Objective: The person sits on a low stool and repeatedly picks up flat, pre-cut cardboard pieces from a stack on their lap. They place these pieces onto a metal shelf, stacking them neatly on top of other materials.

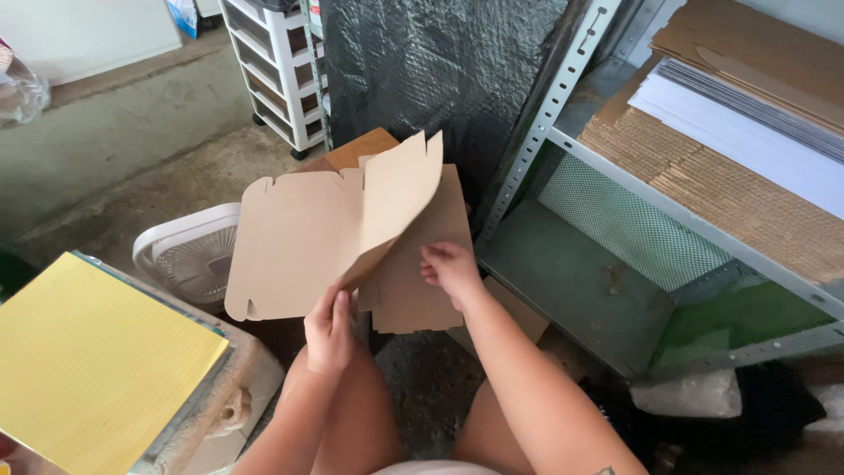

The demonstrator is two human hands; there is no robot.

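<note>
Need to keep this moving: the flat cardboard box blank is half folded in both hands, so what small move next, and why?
Probably press the raised flap further over: the left hand pinches the blank's lower edge at the crease, the right hand rests on the panel behind, and the flap stands only partway bent.

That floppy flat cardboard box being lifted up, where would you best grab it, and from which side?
Grab the flat cardboard box along its bottom edge near the fold, from below, as the left hand does. The sheet stands nearly upright and bends at that crease, so the edge is stiffest there. The right hand rests on the brown sheets behind.
</note>
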